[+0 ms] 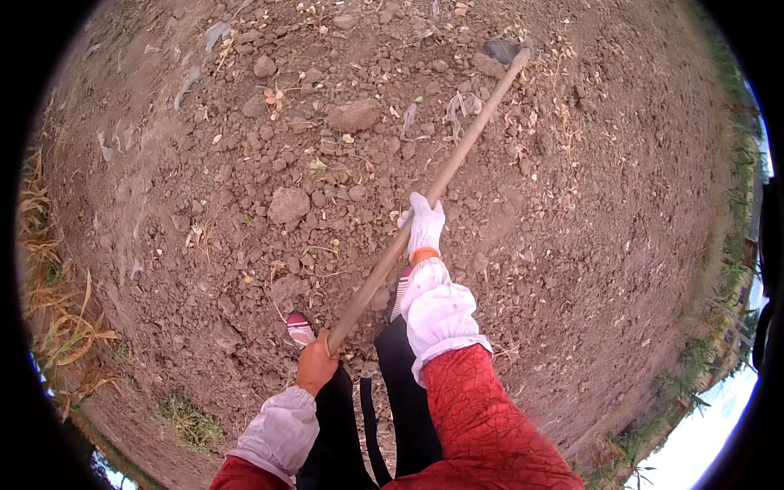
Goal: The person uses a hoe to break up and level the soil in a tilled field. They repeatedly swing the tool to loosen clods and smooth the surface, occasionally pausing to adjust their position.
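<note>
A long wooden hoe handle point(462, 144) runs slantwise across the view, from near my feet up to the far right. My right hand point(424, 223), in a white knit glove with an orange cuff, is wrapped around its middle. Close to the handle's lower end, my left hand point(316, 364) is closed on the wood. The dark metal hoe blade point(502, 51) rests at the soil, its lower edge partly hidden by clods. Loose brown soil point(527, 245) with stones and dry plant bits lies under the tool.
Larger clods point(289, 204) and another big clod point(354, 116) lie ahead. Scraps of plastic film point(460, 113) stick out of the ground. My striped shoes point(300, 329) stand on the soil below the handle. Dry maize-like plants point(67, 331) edge the left; green growth point(738, 202) borders the right.
</note>
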Demonstrator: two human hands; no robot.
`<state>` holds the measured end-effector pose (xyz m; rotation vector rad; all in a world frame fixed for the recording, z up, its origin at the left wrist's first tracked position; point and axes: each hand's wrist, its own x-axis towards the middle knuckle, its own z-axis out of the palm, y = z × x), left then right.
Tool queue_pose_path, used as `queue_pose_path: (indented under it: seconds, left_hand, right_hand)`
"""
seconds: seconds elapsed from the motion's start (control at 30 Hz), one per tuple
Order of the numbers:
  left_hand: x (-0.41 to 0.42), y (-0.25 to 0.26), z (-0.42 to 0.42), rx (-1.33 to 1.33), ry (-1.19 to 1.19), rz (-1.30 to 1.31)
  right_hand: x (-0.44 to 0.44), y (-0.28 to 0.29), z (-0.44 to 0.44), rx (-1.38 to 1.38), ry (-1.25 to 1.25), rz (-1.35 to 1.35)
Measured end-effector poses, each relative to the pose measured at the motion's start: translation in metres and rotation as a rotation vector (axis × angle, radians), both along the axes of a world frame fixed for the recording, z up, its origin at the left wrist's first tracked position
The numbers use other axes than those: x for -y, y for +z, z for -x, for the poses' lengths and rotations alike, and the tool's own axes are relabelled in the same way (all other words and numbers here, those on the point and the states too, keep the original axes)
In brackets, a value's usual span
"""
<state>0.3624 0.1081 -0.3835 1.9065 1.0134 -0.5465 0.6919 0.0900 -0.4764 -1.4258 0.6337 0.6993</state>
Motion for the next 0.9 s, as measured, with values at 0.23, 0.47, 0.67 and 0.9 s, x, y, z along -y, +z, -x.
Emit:
queue_pose_path:
  seconds: [0.23, 0.47, 0.67, 0.9]
  left_hand:
    - [0.048, 0.157, 0.191, -0.324, 0.020, 0.154]
    - [0.063, 0.224, 0.250, -0.389, -0.143, 0.132]
    - [0.020, 0.126, 0.120, -0.174, -0.054, 0.085]
    - [-0.004, 0.023, 0.005, 0.032, 0.080, 0.071]
  right_hand:
    - [0.077, 0.112, 0.209, -0.448, 0.006, -0.011]
    - [0.119, 0.152, 0.267, -0.601, -0.054, -0.018]
    - [0.065, 0.127, 0.136, -0.185, -0.075, -0.142]
    - [-0.011, 0.016, -0.008, 0.186, 0.071, 0.048]
